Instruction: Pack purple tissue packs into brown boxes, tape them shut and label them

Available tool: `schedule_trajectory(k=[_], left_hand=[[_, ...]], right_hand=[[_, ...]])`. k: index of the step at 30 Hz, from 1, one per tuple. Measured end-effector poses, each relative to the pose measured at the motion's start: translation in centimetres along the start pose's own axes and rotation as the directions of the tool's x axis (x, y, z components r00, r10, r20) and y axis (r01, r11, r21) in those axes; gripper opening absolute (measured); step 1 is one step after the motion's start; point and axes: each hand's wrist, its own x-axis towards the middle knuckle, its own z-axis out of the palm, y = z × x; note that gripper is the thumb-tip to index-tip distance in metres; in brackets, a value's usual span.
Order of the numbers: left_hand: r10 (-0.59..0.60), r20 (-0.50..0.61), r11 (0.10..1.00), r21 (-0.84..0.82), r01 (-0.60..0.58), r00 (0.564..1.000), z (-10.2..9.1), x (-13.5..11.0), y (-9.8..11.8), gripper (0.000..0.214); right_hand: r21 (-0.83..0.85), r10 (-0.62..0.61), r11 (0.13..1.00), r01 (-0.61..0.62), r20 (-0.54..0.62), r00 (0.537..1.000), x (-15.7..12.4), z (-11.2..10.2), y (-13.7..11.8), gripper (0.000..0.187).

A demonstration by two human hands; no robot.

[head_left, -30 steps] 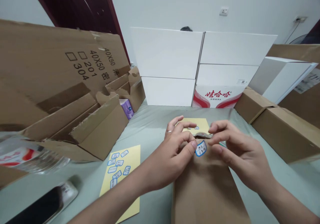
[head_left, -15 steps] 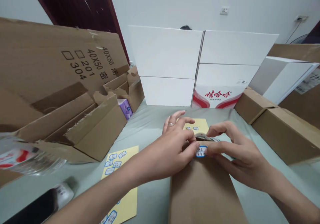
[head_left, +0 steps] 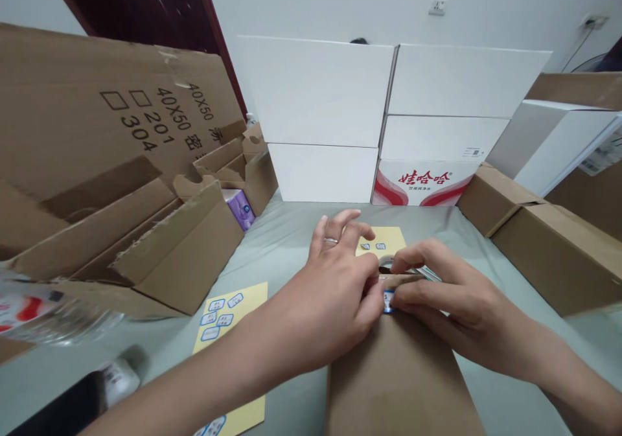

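Observation:
A small blue-bordered paper label (head_left: 388,300) with handwriting lies at the far end of a long brown cardboard box (head_left: 398,384). My left hand (head_left: 343,284) comes from the left, thumb and forefinger closed together at the label's left edge, the other fingers raised. From the right, my right hand (head_left: 451,300) has one fingertip on the label's right side and another at the box's far edge. My fingers cover part of the label. Just behind that edge, a roll of tape (head_left: 386,261) shows partly.
Yellow sheets bearing similar labels lie left (head_left: 233,303) and beyond the box (head_left: 391,235). Left stand open cardboard boxes (head_left: 189,248), a purple pack (head_left: 239,209), a plastic bottle (head_left: 63,313) and a phone (head_left: 63,403). White boxes (head_left: 323,92) rise behind; brown boxes (head_left: 558,248) flank the right.
My right hand's fingertips have shifted left, toward my left hand, and cover more of the label. The view has tilted slightly; the box has stayed in place.

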Motion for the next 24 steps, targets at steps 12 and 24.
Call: schedule_trajectory(k=[12, 24], left_hand=[[-0.14, -0.057, 0.963, -0.242, 0.122, 0.989, 1.3, -1.3, -1.1, 0.011], [-0.361, 0.095, 0.332, -0.917, 0.222, 0.928, 7.6, -7.8, 1.5, 0.088]], right_hand=[[0.127, 0.037, 0.991, -0.045, 0.061, 0.997, -1.9, 0.0, -0.2, 0.033], [0.511, 0.658, 0.619, -0.596, 0.077, 0.749, -9.1, 3.5, -5.7, 0.064]])
